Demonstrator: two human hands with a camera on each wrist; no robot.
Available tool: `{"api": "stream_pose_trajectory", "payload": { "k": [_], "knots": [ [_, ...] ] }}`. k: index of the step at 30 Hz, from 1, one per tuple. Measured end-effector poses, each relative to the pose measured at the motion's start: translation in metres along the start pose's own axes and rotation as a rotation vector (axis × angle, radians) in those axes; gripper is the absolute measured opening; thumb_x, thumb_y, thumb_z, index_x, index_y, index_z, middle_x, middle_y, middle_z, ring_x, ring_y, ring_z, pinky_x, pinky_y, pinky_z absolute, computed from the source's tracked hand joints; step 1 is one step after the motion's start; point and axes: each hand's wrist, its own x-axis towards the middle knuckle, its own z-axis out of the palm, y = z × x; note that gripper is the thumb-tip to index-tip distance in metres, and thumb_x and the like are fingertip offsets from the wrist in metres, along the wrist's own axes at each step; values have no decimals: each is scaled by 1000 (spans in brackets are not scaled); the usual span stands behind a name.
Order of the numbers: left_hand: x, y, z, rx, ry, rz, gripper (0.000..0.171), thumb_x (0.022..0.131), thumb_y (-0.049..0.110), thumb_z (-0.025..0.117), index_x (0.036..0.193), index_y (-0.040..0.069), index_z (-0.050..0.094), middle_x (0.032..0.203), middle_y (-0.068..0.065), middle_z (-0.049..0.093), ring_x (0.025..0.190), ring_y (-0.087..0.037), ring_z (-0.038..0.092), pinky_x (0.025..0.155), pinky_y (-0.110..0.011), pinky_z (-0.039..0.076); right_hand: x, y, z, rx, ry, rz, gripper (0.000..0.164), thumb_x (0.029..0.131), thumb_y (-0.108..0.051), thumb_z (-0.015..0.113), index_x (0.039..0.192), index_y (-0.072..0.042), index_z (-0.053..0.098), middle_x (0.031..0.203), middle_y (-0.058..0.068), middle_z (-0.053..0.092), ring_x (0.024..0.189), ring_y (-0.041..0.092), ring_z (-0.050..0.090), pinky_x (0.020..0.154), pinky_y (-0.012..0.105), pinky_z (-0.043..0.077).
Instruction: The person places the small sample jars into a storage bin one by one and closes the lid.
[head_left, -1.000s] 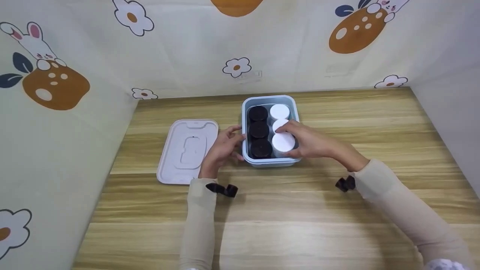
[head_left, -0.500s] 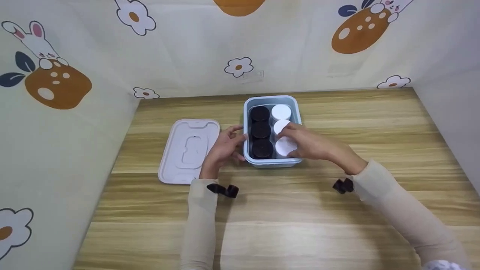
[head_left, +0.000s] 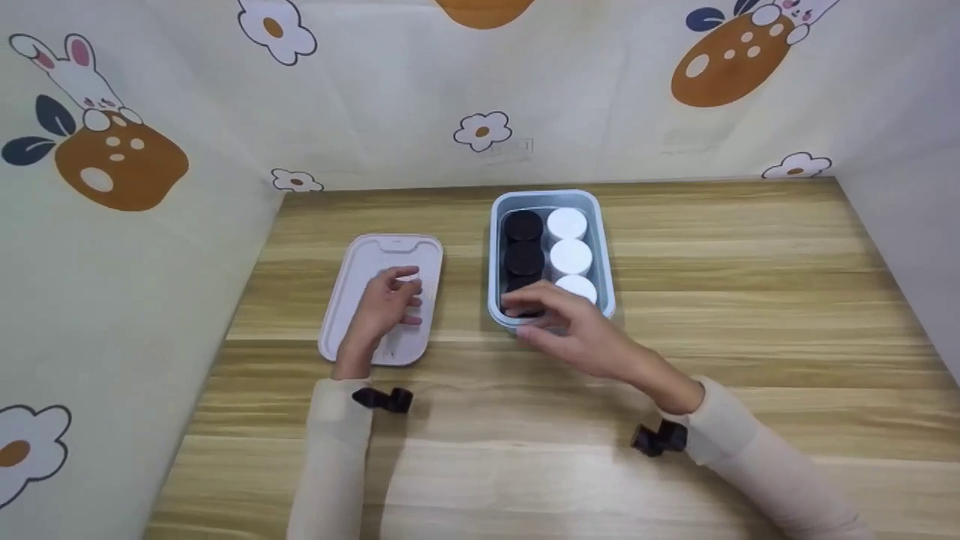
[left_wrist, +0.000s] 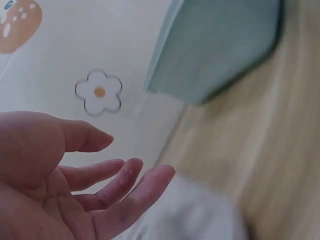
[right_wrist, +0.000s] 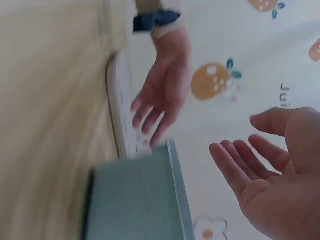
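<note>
A light blue bin [head_left: 608,270] holds two rows of round-lidded jars. Black-lidded jars [head_left: 523,259] fill the left row and white-lidded jars [head_left: 571,257] the right. My right hand [head_left: 574,330] hovers over the bin's near edge, fingers loosely bent and holding nothing. It hides part of the nearest jars. Over the pale lid [head_left: 345,315] left of the bin is my left hand [head_left: 382,307], fingers spread and relaxed. In the left wrist view the left hand [left_wrist: 85,185] has nothing between thumb and fingers. The right wrist view shows the right hand [right_wrist: 275,170] likewise bare.
Everything lies on a wood-grain table [head_left: 487,450]. A patterned cloth [head_left: 390,105] with rabbits, oranges and flowers hangs along the back and left. A plain pale wall [head_left: 900,187] bounds the right. Black wrist devices [head_left: 660,437] sit at both cuffs.
My right hand has let go of the nearest white-lidded jar and come back toward the bin's front. My left hand has left the bin's side and moved left over the lid.
</note>
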Motion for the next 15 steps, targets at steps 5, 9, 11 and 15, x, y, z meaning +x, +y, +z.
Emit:
{"api": "stream_pose_trajectory", "payload": {
  "k": [5, 9, 11, 15],
  "knots": [
    [-6, -22, -36, 185, 173, 41, 39, 100, 11, 49, 136, -2, 57, 110, -22, 64, 81, -19, 63, 60, -18, 56, -4, -1, 41, 163, -103, 132, 51, 97, -6, 63, 144, 5, 46, 143, 26, 51, 132, 40, 53, 107, 44, 52],
    [-11, -37, -59, 297, 342, 69, 36, 98, 7, 47, 130, -5, 61, 112, -27, 66, 91, -30, 65, 76, -28, 54, 0, 8, 71, 280, -150, 269, 59, 99, -8, 61, 151, 3, 36, 153, 26, 41, 140, 43, 43, 112, 47, 48],
    [-12, -41, -68, 309, 405, 61, 36, 98, 6, 47, 128, -7, 61, 115, -29, 65, 105, -35, 62, 90, -39, 53, 6, 16, 83, 354, -122, 348, 61, 100, -8, 59, 153, 3, 32, 155, 26, 38, 142, 43, 41, 112, 44, 49],
    [-14, -47, -81, 314, 471, 34, 37, 98, 5, 48, 130, -11, 58, 119, -32, 62, 113, -41, 58, 101, -51, 49, 23, 31, 102, 518, -18, 500, 65, 102, -13, 55, 156, 3, 24, 158, 26, 32, 143, 42, 40, 114, 44, 47]
  ]
}}
